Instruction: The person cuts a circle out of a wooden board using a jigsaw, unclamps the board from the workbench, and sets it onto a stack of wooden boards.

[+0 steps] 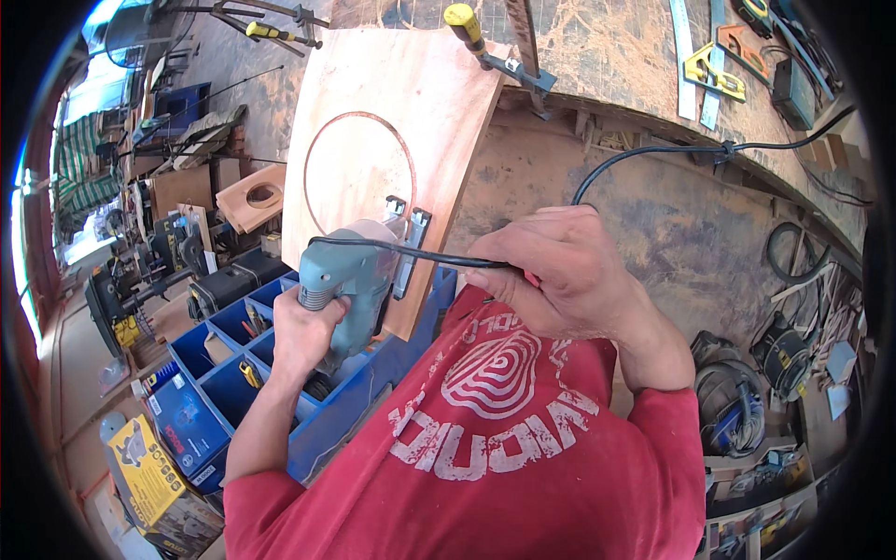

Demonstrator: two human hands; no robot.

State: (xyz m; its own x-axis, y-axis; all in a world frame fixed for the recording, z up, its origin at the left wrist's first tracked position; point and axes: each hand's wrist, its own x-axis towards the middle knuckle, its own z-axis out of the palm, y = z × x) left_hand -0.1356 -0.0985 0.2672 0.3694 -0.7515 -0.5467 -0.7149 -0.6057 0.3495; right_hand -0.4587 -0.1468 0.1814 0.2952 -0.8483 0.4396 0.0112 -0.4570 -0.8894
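Teal jigsaw (347, 275) gripped in left hand (306, 334), blade hidden, right hand (565, 271) pinching black cord (411, 250), far end unseen

A worn wooden table (607, 42), strewn with sawdust and shavings, spans the top of the view, with a pale wooden board (364, 84) marked by a circular groove jutting out past its edge. A yellow-handled clamp (465, 26) stands at that board's right side. Toward the table's right end lie a silver metal rule (685, 58), a yellow square (723, 82), an orange square (744, 54) and a dark box-shaped item (793, 95).
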